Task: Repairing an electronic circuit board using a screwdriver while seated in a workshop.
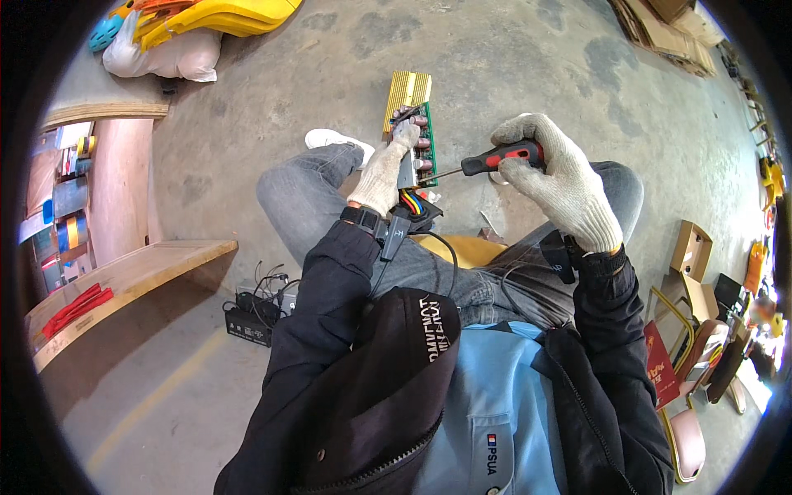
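Gloved right hand (561,186) holds screwdriver (487,162) against circuit board (422,140).

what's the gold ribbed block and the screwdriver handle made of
The gold ribbed block looks like anodised aluminium: parallel fins with a metallic sheen. The red and black screwdriver handle looks like moulded plastic, possibly with rubber grip; matte, two-tone.

Floor: bare grey concrete (511,58), stained in darker patches, evenly lit. Left: light wooden shelf (124,276) with a red item on top; more shelving behind holds coloured tape rolls. Upper left: yellow plastic pieces (223,15) on a white sack (165,56). Upper right: flattened cardboard (660,29). Right edge: open cardboard boxes (691,247), pink chair (686,441).
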{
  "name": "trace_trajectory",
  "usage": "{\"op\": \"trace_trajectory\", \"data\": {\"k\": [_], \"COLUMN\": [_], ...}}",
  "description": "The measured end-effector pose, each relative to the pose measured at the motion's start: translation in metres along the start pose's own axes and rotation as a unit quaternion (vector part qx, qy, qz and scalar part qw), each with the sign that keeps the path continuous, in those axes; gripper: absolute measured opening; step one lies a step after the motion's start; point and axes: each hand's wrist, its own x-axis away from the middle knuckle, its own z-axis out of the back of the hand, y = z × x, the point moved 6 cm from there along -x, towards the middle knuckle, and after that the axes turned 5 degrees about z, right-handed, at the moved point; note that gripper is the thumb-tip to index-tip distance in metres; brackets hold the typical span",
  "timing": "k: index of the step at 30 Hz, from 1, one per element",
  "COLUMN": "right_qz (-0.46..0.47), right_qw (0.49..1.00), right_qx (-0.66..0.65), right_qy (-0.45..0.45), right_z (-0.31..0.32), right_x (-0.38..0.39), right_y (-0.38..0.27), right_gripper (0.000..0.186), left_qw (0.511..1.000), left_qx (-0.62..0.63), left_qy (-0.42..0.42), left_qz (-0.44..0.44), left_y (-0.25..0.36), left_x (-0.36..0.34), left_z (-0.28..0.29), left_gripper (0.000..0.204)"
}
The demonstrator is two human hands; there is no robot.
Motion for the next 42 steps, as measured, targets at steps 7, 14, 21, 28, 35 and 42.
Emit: {"op": "trace_trajectory", "data": {"k": [7,14,21,28,35,42], "right_qz": [0.006,-0.016,-0.028,-0.047,-0.020,-0.004], "right_qw": [1.000,0.999,0.999,0.998,0.999,1.000], "right_qx": [-0.030,-0.038,-0.027,-0.036,-0.032,0.001], "right_qy": [0.006,0.008,0.015,0.016,0.019,-0.008], "right_z": [0.002,0.007,0.002,0.001,-0.002,-0.002], "right_x": [0.000,-0.001,-0.001,0.002,0.002,0.001], "right_y": [-0.004,-0.003,0.004,0.004,0.006,0.000], "right_gripper": [0.034,0.033,0.034,0.033,0.033,0.033], "left_qw": [1.000,1.000,1.000,1.000,1.000,1.000], "left_qx": [0.017,0.011,0.009,0.016,0.012,0.016], "left_qy": [0.006,-0.003,-0.010,0.004,-0.007,-0.009], "left_qz": [-0.010,-0.021,-0.022,-0.013,-0.019,-0.011], "left_y": [-0.003,-0.002,-0.001,0.000,0.000,-0.002], "left_x": [-0.005,-0.006,-0.005,-0.002,-0.002,-0.004], "left_z": [0.006,0.006,0.004,0.004,0.002,0.004], "left_gripper": [0.061,0.060,0.059,0.055,0.054,0.055]}}
